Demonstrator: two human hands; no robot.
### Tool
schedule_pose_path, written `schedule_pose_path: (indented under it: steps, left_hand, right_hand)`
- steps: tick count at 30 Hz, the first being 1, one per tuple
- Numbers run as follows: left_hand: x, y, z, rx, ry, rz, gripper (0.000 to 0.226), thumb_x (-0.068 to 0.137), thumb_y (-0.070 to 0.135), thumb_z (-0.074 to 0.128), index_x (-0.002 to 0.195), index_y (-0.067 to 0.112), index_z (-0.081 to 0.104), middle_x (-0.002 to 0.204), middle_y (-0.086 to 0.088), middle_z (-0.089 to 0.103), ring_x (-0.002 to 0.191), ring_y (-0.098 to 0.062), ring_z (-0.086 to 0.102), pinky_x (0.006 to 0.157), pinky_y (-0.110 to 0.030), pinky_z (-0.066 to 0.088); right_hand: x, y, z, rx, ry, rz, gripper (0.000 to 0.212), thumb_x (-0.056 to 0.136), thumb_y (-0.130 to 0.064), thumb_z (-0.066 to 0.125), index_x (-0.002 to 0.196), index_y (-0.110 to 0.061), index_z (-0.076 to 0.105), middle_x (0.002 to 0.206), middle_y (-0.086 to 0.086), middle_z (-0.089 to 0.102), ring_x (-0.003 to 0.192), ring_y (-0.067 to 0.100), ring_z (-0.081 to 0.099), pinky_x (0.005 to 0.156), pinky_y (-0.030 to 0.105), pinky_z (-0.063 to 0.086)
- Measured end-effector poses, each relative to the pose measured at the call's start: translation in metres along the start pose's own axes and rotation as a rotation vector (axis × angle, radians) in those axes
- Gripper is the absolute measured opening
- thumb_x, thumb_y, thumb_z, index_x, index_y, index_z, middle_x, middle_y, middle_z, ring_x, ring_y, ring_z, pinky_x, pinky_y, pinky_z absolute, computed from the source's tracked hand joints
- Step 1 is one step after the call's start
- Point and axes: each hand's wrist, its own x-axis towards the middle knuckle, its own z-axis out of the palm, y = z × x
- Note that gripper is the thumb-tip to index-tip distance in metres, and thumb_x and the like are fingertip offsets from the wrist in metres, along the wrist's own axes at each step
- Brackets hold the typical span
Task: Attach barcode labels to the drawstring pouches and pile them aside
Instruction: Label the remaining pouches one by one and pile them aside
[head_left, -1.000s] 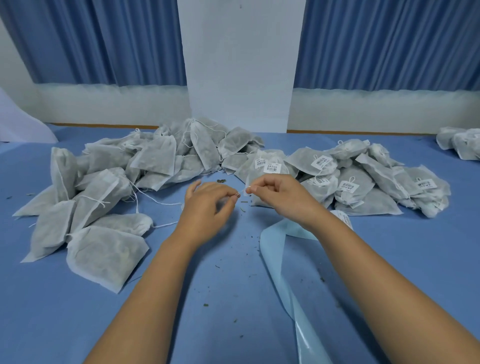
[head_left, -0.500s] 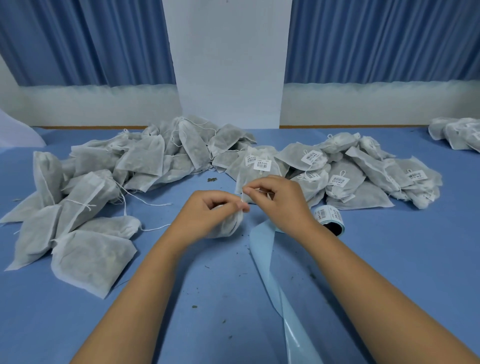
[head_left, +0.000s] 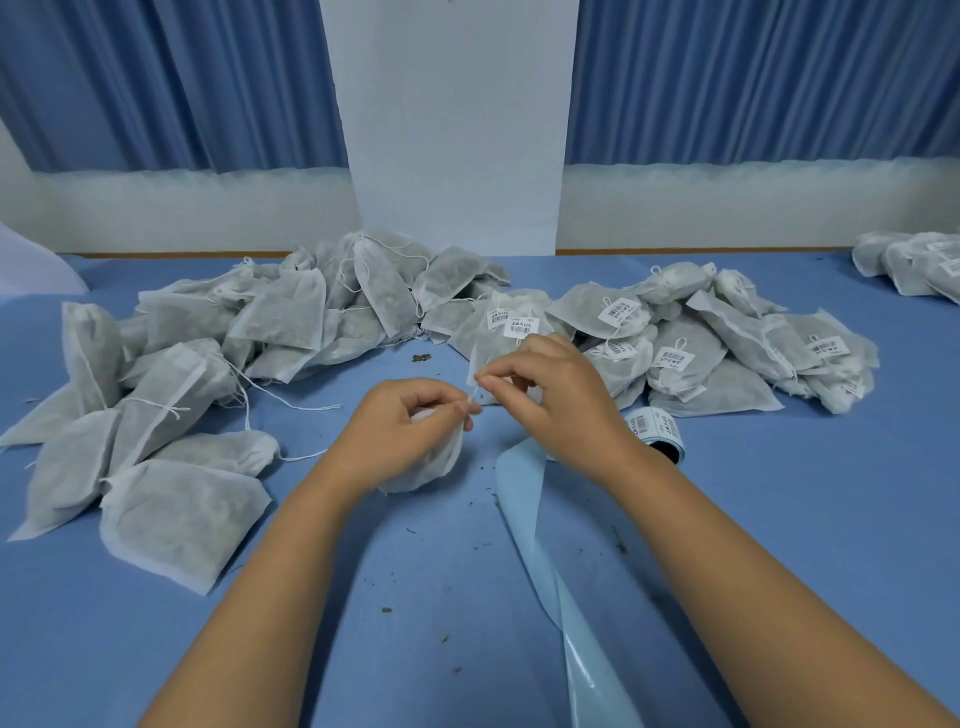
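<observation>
My left hand (head_left: 400, 431) curls round a pouch (head_left: 428, 470) while my right hand (head_left: 550, 400) pinches its string (head_left: 474, 399). I'd hold that string taut and the pouch steady for labelling.

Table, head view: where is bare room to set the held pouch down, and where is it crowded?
Free: the table right of the backing strip, in front of the labelled pile; also the near-left corner in front of the unlabelled pile. Crowded: the far middle, where both piles meet, and around the label roll.
</observation>
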Motion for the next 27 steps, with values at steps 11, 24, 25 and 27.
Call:
schedule_pose_path:
  steps: [11,24,25,27]
  left_hand:
    - [-0.004,0.011,0.0,-0.301,-0.101,-0.11,0.039,0.093,0.005,0.056,0.06,0.023,0.068,0.069,0.002,0.067,0.069,-0.007,0.062,0.068,-0.012,0.047]
    - [0.0,0.007,-0.002,-0.343,-0.052,-0.087,0.04,0.093,0.007,0.054,0.058,0.023,0.067,0.066,0.001,0.065,0.071,-0.007,0.061,0.068,-0.012,0.047]
    - [0.0,0.007,-0.003,-0.335,-0.054,-0.085,0.043,0.094,0.005,0.053,0.058,0.023,0.067,0.066,0.001,0.065,0.07,-0.007,0.061,0.067,-0.012,0.047]
    - [-0.001,0.008,-0.003,-0.326,-0.057,-0.089,0.042,0.094,0.004,0.052,0.059,0.022,0.067,0.066,0.001,0.065,0.068,-0.006,0.06,0.065,-0.011,0.046]
  right_hand:
    - [-0.003,-0.008,0.009,0.198,-0.074,0.253,0.016,0.084,-0.021,0.074,0.09,-0.031,0.063,0.108,-0.005,0.057,0.117,0.018,0.044,0.1,0.015,0.028]
    - [-0.004,-0.016,0.001,0.437,-0.202,0.305,0.001,0.086,-0.018,0.074,0.085,-0.018,0.074,0.104,-0.004,0.066,0.108,0.006,0.056,0.095,0.014,0.037]
    - [-0.004,-0.016,0.002,0.432,-0.209,0.293,0.002,0.087,-0.017,0.073,0.084,-0.018,0.073,0.102,-0.004,0.066,0.108,0.008,0.056,0.096,0.015,0.038]
    - [-0.004,-0.015,0.005,0.38,-0.24,0.28,0.006,0.088,-0.014,0.069,0.085,-0.019,0.07,0.102,-0.004,0.063,0.111,0.013,0.054,0.099,0.021,0.039]
